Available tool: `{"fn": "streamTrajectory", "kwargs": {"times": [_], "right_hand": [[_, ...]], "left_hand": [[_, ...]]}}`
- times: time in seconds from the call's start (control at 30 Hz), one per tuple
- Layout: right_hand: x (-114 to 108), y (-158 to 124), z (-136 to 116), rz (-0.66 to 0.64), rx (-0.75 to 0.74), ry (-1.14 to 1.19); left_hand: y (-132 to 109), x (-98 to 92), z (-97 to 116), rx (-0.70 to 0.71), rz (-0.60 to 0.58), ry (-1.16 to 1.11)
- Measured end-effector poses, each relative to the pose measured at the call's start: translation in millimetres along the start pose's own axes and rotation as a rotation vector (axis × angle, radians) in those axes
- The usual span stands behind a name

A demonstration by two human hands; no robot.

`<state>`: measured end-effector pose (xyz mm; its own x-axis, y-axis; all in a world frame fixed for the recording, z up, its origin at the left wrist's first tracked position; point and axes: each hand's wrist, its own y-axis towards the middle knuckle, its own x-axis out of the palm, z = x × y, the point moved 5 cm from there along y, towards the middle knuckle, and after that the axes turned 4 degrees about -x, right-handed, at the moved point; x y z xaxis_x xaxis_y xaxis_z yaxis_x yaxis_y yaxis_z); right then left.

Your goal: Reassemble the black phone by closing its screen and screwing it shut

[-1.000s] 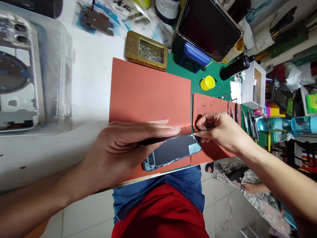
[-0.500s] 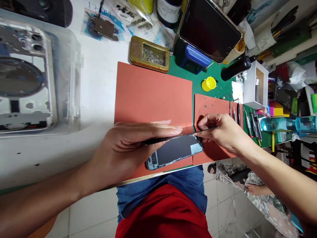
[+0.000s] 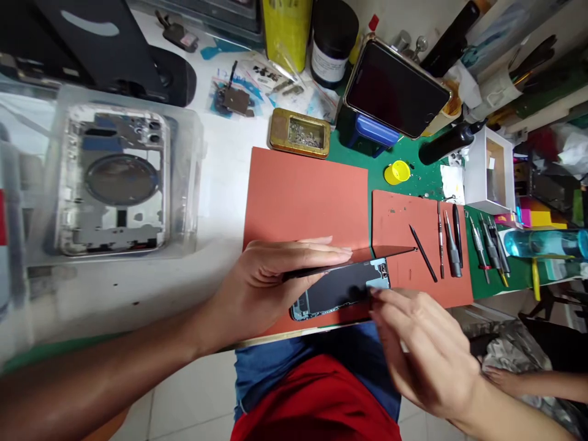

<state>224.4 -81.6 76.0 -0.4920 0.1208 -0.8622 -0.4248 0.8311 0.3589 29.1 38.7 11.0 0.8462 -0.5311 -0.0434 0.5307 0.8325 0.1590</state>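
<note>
My left hand [image 3: 275, 275] is closed around a thin dark flat panel [image 3: 395, 252], fingers lying along its upper side. This panel is tilted up and seen nearly edge-on. Just below it a phone screen assembly [image 3: 340, 286] lies with its inner side up, showing a black sheet and a pale blue patch. Over the right end of that assembly is my right hand [image 3: 427, 343], fingers curled together and fingertips at its near edge. What the fingertips hold, if anything, is hidden.
A larger red mat [image 3: 307, 196] and a smaller one [image 3: 404, 214] lie side by side. A black stick-like tool [image 3: 423, 252] and several screwdrivers [image 3: 452, 245] lie at right. Behind stand a gold tin [image 3: 299, 133], yellow cap [image 3: 397, 173] and propped phone [image 3: 397, 86].
My right hand has let go of the panel's right end and moved down toward me over the screen assembly. My left hand still holds the panel. The view has shifted left.
</note>
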Motion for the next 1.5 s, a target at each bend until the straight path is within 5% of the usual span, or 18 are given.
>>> {"fn": "streamTrajectory", "kwargs": {"times": [0.1,0.23,1.03,1.5], "right_hand": [[27,5,-3,-0.012,-0.178,-0.099],[41,15,6,-0.021,-0.201,-0.155],[50,12,3,-0.022,-0.147,-0.293],[51,10,4,-0.016,-0.141,-0.289]], "left_hand": [[-1,-0.5,1,0.025,-0.030,-0.006],[-1,-0.6,1,0.060,-0.047,-0.023],[-4,2.3,-2,0.175,-0.100,0.108],[-3,1.6,1,0.120,-0.089,0.132]]}}
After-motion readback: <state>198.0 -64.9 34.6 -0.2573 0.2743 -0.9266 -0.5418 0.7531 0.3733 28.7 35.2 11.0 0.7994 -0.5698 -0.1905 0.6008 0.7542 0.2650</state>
